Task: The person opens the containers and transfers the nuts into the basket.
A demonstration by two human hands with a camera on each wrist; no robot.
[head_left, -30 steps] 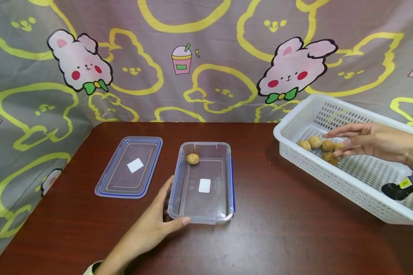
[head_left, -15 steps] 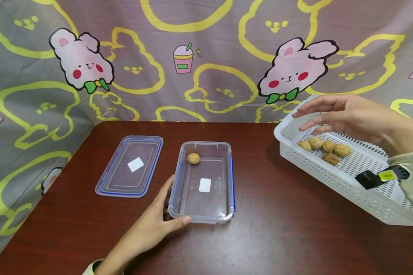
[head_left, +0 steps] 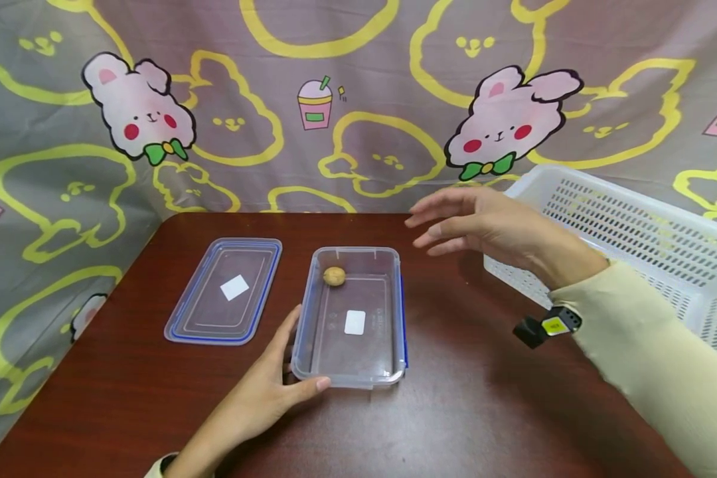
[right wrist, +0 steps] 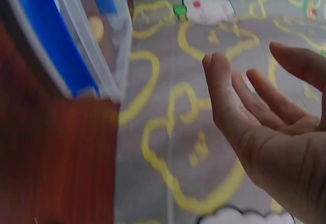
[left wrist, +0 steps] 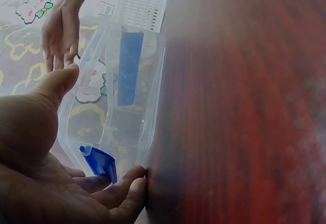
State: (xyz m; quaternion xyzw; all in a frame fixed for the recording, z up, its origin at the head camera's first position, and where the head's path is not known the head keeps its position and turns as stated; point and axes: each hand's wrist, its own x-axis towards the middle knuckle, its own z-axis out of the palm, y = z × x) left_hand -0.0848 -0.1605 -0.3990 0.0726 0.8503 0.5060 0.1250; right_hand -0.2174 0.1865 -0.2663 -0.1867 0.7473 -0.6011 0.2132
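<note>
A clear plastic food container (head_left: 355, 352) with blue side clips stands on the dark red-brown table. One walnut (head_left: 334, 276) lies inside, near its far left corner. My left hand (head_left: 269, 385) grips the container's near left corner, thumb along the front rim and fingers against the left side. In the left wrist view, those fingers touch a blue clip (left wrist: 99, 160). My right hand (head_left: 484, 222) is in the air between the container and the white basket (head_left: 627, 199), palm turned left, fingers spread and loosely bent. Nothing shows between its fingers in the right wrist view.
The container's lid (head_left: 224, 292), clear with a blue seal, lies flat to the left. My right forearm crosses in front of the basket and hides its contents. A cartoon-printed curtain (head_left: 358, 146) hangs along the table's back edge.
My right hand has risen out of the basket and swung left toward the container, its fingers spread throughout. The left hand, container, walnut in it and lid have stayed in place.
</note>
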